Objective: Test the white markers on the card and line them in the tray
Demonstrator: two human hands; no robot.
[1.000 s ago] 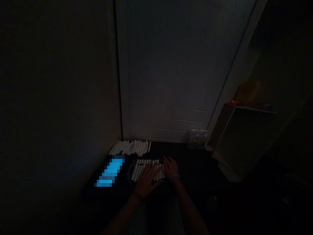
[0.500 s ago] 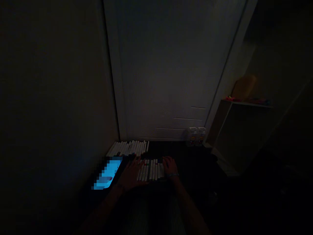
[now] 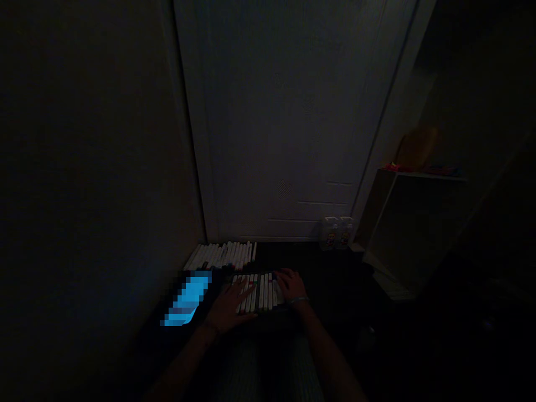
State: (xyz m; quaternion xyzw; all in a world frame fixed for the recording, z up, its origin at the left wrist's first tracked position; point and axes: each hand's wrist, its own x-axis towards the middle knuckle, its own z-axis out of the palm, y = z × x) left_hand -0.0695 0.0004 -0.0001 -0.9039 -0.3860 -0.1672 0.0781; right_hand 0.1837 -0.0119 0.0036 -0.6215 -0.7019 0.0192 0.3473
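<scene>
In dim light, a row of white markers [image 3: 263, 292] with a few coloured bands lies side by side on the dark table [image 3: 335, 290]. My left hand [image 3: 229, 304] rests at the row's left end, fingers spread, partly covering the markers there. At the right end, my right hand [image 3: 293, 286] lies with its fingers stretched over the edge of the row and bent a little. Neither hand visibly grips a marker. Behind them, a second row of white markers [image 3: 221, 255] lies near the wall.
A lit screen [image 3: 188, 298], blurred into blocks, lies left of my left hand. Two clear containers [image 3: 329, 234] with colourful labels stand at the back right. Farther right is a shelf unit [image 3: 427, 177] with an orange object [image 3: 419, 146] on top. A pale panel [image 3: 285, 123] rises behind the table.
My left hand has shifted slightly on the row, and more markers show between its fingers. The right hand stays at the right end. The view has tilted a little.
</scene>
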